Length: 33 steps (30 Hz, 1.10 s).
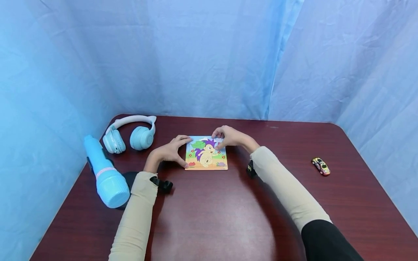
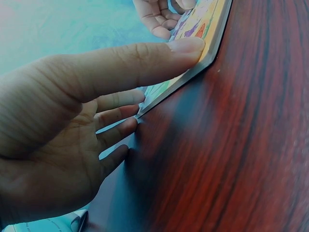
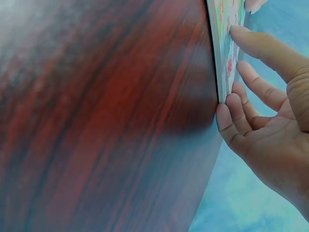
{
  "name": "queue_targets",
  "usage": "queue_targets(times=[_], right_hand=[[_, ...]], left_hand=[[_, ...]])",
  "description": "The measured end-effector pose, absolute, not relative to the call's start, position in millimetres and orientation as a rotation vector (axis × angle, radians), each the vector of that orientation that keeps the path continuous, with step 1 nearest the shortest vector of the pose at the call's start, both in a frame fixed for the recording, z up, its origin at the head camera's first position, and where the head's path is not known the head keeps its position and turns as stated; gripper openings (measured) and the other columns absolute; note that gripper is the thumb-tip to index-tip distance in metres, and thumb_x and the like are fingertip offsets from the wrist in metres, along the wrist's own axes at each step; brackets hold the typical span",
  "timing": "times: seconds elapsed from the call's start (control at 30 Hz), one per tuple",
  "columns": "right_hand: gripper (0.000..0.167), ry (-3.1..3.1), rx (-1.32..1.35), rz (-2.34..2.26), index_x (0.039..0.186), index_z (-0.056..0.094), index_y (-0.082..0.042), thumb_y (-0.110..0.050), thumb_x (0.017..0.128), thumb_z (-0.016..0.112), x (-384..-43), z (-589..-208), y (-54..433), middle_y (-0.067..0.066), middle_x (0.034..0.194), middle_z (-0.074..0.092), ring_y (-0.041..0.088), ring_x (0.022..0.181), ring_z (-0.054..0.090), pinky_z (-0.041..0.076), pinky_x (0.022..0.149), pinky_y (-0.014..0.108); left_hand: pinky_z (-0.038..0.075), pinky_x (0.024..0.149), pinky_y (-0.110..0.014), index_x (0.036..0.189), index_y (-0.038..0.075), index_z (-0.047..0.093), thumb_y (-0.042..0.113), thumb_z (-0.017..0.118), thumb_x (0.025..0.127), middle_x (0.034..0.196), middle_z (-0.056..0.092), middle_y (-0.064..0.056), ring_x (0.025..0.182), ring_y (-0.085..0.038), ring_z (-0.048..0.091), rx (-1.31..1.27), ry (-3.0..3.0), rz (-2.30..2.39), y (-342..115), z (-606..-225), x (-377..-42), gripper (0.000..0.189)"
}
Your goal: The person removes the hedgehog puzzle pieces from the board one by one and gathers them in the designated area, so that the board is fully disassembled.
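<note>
Hedgehog puzzle (image 1: 205, 158) lies between spread left hand (image 1: 169, 150) and loosely bent right hand (image 1: 232, 136); both touch it.

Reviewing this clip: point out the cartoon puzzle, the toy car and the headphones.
Cartoon puzzle (image 1: 206, 155), head view: middle of its picture.
Toy car (image 1: 321, 166), head view: roof.
Headphones (image 1: 142, 138), head view: ear cup nearer the puzzle.

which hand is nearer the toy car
Right. The right hand is left of the toy car, at the upper right of the hedgehog puzzle; the left hand is farther left.
</note>
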State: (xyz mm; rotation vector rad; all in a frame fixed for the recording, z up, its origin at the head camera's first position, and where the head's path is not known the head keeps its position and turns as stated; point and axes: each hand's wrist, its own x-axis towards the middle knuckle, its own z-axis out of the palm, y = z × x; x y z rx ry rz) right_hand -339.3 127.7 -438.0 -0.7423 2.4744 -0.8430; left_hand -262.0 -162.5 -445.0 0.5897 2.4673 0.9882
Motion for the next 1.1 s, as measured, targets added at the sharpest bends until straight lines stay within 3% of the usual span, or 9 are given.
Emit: queue_targets(times=[0.23, 0.9, 1.1], right_hand=[[0.042, 2.443, -0.736, -0.869, 0.119, 0.066, -0.004, -0.010, 0.082, 0.085, -337.9, -435.5, 126.3, 0.012, 0.106, 0.053, 0.025, 0.099, 0.044, 0.043, 0.081, 0.035], [0.049, 2.505, -0.700, -0.742, 0.128, 0.069, -0.007, -0.015, 0.082, 0.085, -331.8, -432.2, 125.1, 0.015, 0.128, 0.058, 0.028, 0.112, 0.051, 0.052, 0.094, 0.040], [0.051, 2.516, -0.740, -0.714, 0.130, 0.069, -0.007, -0.016, 0.082, 0.085, -329.9, -431.3, 123.2, 0.014, 0.131, 0.057, 0.028, 0.111, 0.050, 0.052, 0.093, 0.040]], left_hand=[[0.032, 0.119, -0.060, 0.161, 0.008, 0.027, 0.020, 0.090, 0.074, 0.165, 0.018, -0.016, 0.150, -0.038, 0.017, 0.586, 2.461, 0.994, -162.7, -444.7, -261.2, 0.108], [0.032, 0.119, -0.060, 0.162, 0.008, 0.027, 0.021, 0.089, 0.075, 0.166, 0.017, -0.016, 0.151, -0.038, 0.017, 0.591, 2.470, 0.972, -159.3, -445.2, -260.3, 0.107], [0.032, 0.118, -0.060, 0.162, 0.008, 0.027, 0.021, 0.089, 0.075, 0.165, 0.018, -0.016, 0.150, -0.039, 0.017, 0.594, 2.471, 0.974, -161.4, -443.7, -259.7, 0.107]])
